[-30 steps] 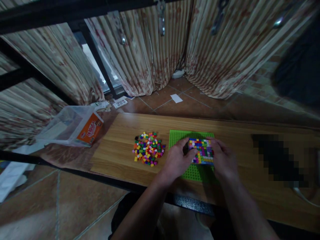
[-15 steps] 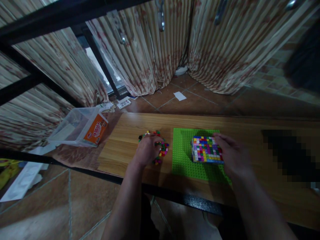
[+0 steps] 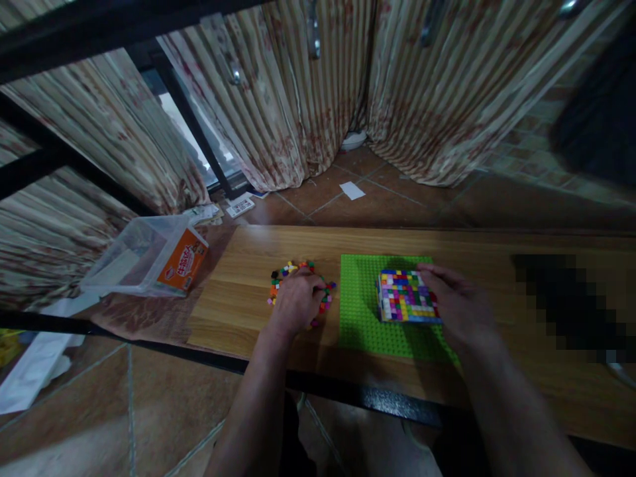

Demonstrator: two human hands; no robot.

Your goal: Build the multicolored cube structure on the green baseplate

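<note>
A many-coloured block built of small toy bricks [image 3: 405,296] stands over the green studded baseplate [image 3: 358,318]. My right hand [image 3: 460,305] grips the block at its right end, thumb and fingers closed round it. To the left of the plate lies a pile of loose toy bricks [image 3: 289,267] in several colours. My left hand [image 3: 301,298] is down on that pile, its fingers curled and drawn together. What its fingertips hold, if anything, is hidden by the hand.
The wooden table [image 3: 223,298] has a black front edge. Beyond its left end stands a clear plastic box [image 3: 119,265] with an orange label. A pixelated dark object [image 3: 571,301] lies on the right. Curtains [image 3: 278,99] hang behind, and white paper [image 3: 352,191] lies on the floor.
My left hand's fingers have drawn closer together over the pile, and the hand has turned slightly. My right hand keeps its hold on the block. The whole view has shifted a little.
</note>
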